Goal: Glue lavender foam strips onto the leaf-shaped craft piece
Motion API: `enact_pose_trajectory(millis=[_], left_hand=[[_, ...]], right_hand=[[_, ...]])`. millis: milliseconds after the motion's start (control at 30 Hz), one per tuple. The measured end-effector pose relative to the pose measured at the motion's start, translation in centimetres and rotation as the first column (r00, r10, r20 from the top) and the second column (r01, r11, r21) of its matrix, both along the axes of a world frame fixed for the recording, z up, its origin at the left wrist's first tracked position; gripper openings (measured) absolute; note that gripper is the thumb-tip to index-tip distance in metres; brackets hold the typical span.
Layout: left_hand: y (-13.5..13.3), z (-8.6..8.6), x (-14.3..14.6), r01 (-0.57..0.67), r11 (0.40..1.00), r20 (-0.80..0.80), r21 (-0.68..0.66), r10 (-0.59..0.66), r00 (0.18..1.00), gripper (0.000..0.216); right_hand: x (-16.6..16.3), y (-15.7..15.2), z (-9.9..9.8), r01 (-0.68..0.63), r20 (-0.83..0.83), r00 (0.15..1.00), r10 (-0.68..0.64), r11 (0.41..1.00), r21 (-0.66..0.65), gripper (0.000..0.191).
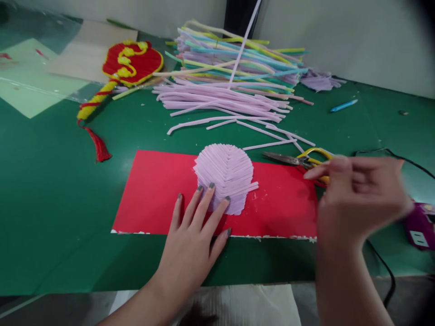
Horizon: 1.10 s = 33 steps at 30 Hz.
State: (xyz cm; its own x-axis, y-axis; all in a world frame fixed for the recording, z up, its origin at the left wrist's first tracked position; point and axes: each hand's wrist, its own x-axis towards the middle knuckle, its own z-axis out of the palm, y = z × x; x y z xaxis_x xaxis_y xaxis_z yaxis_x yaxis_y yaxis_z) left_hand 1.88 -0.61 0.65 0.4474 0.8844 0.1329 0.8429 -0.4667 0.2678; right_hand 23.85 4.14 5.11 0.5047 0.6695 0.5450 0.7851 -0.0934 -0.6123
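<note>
A round lilac piece (228, 170), built of chenille stems laid in a chevron pattern, lies on a red card (285, 203). One short stem end sticks out at its right side. My left hand (193, 240) rests flat with fingers spread, its fingertips on the lower left of the piece. My right hand (360, 194) is raised at the card's right end, slightly blurred, its fingers curled in. Whatever it may hold is hidden. Just behind its fingertips lie scissors (288, 158) with yellow and red handles, partly covered by the hand.
Lilac stems (224, 99) lie behind the card, before a multicoloured stem pile (238, 54). A red and yellow fan (132, 63) with a tassel is at the back left. A blue pen (344, 106), black cord (384, 260) and purple box (421, 226) are on the right.
</note>
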Motion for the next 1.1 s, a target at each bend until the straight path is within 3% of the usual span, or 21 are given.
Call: enact_pose_trajectory(millis=[100,167,200,267,367,467,700,1100], left_hand=[[-0.1,-0.1,-0.1,-0.003,1.0,0.002,0.001,0.003,1.0,0.046],[-0.1,-0.1,-0.1,-0.001,1.0,0.006,0.003,0.001,1.0,0.046],[-0.1,-0.1,-0.1,0.0,1.0,0.008,0.002,0.0,1.0,0.046],[-0.1,0.0,-0.1,0.001,1.0,0.011,0.003,-0.001,1.0,0.046],[0.0,0.0,0.0,-0.003,1.0,0.009,0.003,0.003,1.0,0.047],[0.0,0.0,0.0,0.001,1.0,0.011,0.004,-0.001,1.0,0.048],[-0.1,0.0,-0.1,0.0,1.0,0.011,-0.009,0.001,1.0,0.046],[-0.1,0.0,0.0,-0.001,1.0,0.011,-0.022,0.001,1.0,0.046]], right_hand=[[1.4,1.4,-1.4,-0.201,-0.083,0.979,0.188,0.96,-0.196,0.033],[1.5,1.3,-2.0,-0.228,0.077,0.965,0.249,0.95,-0.212,0.025],[1.1,0.8,-2.1,-0.243,0.172,0.944,0.282,0.945,-0.218,0.034],[-0.4,-0.8,-2.1,-0.301,0.276,0.887,0.37,0.917,-0.261,0.046],[-3.4,-4.3,-2.4,-0.429,0.228,0.81,0.539,0.812,-0.396,0.051],[-5.4,-7.2,-3.4,-0.467,0.202,0.758,0.62,0.732,-0.497,0.056],[-5.4,-7.9,-5.0,-0.347,0.262,0.737,0.623,0.681,-0.645,0.059],[-5.8,-7.9,-5.2,-0.301,0.271,0.761,0.589,0.692,-0.656,0.063]])
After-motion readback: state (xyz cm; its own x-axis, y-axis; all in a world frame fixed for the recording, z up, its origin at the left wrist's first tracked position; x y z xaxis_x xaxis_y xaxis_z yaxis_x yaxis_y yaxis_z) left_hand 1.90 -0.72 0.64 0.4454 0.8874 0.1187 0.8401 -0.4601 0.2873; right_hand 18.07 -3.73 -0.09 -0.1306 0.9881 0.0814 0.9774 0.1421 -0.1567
